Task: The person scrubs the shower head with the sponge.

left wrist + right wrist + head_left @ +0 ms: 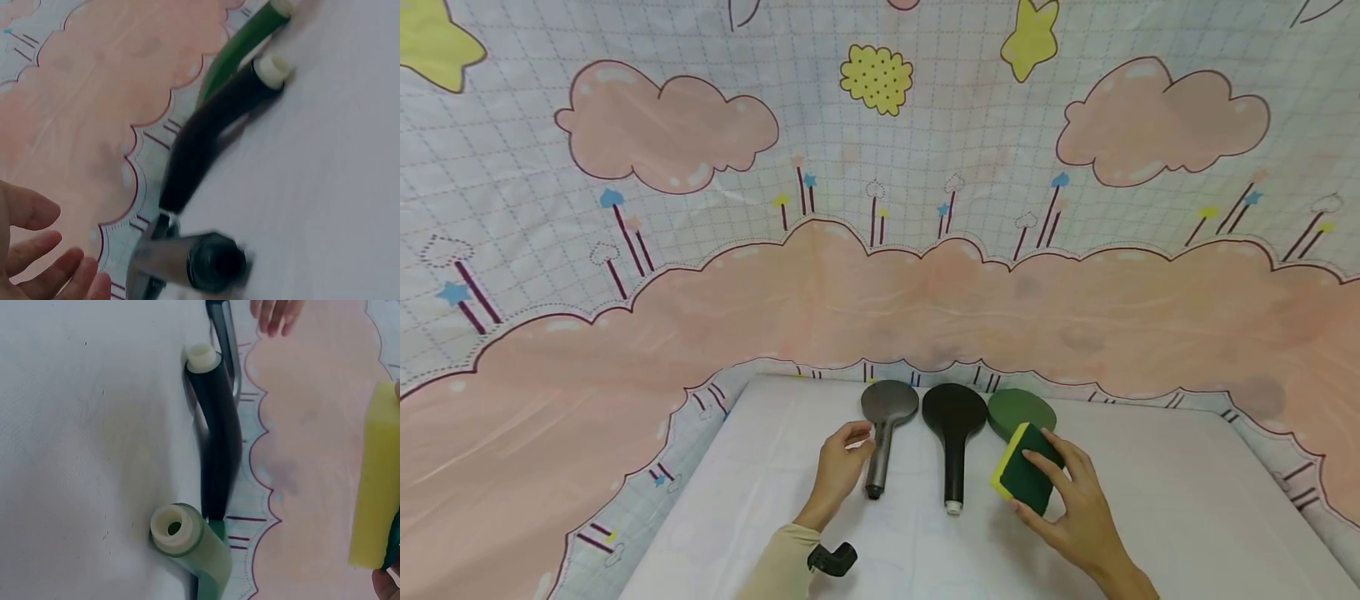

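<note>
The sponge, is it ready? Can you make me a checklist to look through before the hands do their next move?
1. Sponge held: ok. The right hand pinches it.
2. Left hand gripping the grey shower head: not ok. It is beside it, not wrapped around it.
3. Black shower head lying between the grey and green ones: ok.
4. Sponge touching the green shower head: cannot tell. The sponge covers part of it in the head view.
5. Sponge wet: cannot tell. The pictures don't show whether it is wet or dry.
</note>
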### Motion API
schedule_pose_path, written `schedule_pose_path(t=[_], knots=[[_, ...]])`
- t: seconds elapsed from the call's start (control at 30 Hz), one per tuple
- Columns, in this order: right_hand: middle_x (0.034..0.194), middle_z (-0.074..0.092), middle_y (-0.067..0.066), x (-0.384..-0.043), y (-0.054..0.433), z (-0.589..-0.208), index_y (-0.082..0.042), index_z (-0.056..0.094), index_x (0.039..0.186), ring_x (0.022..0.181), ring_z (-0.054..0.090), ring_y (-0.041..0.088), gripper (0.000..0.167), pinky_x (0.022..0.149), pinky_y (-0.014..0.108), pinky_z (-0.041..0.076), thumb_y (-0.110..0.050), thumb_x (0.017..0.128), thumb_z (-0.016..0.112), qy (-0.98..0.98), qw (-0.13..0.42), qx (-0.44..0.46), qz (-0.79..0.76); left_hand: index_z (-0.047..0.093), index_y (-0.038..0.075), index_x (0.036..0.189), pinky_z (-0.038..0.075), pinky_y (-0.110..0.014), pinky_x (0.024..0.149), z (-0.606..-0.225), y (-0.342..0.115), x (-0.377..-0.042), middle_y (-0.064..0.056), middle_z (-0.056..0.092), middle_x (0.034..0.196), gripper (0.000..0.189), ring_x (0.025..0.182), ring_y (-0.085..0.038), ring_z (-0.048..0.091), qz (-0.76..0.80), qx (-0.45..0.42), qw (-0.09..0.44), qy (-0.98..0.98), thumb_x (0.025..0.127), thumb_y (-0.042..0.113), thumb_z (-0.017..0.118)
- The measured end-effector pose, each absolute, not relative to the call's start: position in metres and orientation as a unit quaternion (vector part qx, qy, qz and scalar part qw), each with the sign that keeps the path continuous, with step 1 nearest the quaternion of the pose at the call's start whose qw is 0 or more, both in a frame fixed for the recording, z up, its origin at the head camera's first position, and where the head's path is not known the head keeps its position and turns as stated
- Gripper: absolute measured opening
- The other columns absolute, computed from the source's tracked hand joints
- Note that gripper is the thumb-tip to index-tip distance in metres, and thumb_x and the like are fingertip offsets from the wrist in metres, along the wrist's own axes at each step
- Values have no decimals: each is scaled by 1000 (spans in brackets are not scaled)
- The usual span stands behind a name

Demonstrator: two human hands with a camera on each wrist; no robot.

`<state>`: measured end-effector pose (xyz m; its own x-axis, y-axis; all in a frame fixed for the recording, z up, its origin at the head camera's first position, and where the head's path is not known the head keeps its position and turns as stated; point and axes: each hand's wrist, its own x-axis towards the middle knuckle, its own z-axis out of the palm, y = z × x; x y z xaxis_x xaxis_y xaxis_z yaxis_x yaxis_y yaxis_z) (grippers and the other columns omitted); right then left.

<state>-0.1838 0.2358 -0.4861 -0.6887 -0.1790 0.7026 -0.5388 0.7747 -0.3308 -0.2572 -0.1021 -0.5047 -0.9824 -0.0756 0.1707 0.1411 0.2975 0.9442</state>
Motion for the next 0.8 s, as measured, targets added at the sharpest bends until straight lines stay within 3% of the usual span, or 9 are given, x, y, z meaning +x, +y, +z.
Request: schedule_pose_path(t=[0.13,0.27,0.33,0.37,0.43,0.5,0.6,0.73,0.8], knots=[[147,47,12,-183,233,-487,-22,64,126,131,39,24,74,104,3,17,-29,59,93,-882,332,209,262,55,-3,131,51,-46,97,-513,-110,-264,-23,60,130,45,119,-39,59,-580,4,84,-810,89,10,67],[146,49,11,-182,230,-488,-23,65,125,130,41,24,73,100,19,43,-31,58,93,-888,330,206,245,48,0,138,48,-51,99,-522,-113,-269,-23,58,131,58,122,-40,57,-570,25,56,-819,86,13,70],[145,50,10,-182,229,-489,-24,66,124,129,42,23,73,95,29,50,-32,58,93,-890,329,204,242,46,0,139,49,-52,98,-525,-112,-270,-24,59,129,63,120,-41,58,-556,20,47,-829,84,15,73],[144,51,10,-181,229,-489,-24,66,124,129,42,24,72,94,28,50,-32,57,93,-890,330,204,241,45,1,140,48,-52,98,-527,-111,-271,-24,59,128,65,120,-41,58,-550,20,41,-834,83,16,73],[144,51,10,-180,229,-490,-24,66,124,129,42,23,72,98,20,45,-32,58,93,-888,327,206,247,44,0,140,48,-52,98,-529,-108,-272,-24,61,124,68,118,-41,58,-532,17,35,-846,82,18,75],[144,51,10,-180,229,-491,-24,66,124,129,42,24,72,103,7,31,-31,58,93,-885,326,211,255,46,1,139,46,-52,98,-532,-106,-273,-21,63,121,69,116,-39,58,-512,20,30,-858,81,21,77],[144,51,12,-180,230,-493,-22,65,125,128,42,26,72,104,0,15,-31,59,92,-880,326,220,266,49,2,137,43,-54,98,-534,-103,-272,-17,67,118,69,114,-38,57,-486,23,31,-873,79,22,79],[144,51,12,-180,231,-494,-22,65,125,128,42,27,72,105,0,13,-31,59,92,-882,324,216,266,54,4,135,37,-60,98,-535,-99,-272,-13,70,117,67,116,-40,53,-462,14,40,-886,76,22,81],[145,51,11,-179,232,-494,-23,65,125,128,43,27,72,107,6,25,-32,59,93,-886,321,209,260,55,5,134,34,-61,99,-535,-97,-271,-12,70,118,66,117,-41,53,-460,11,43,-887,76,21,82]])
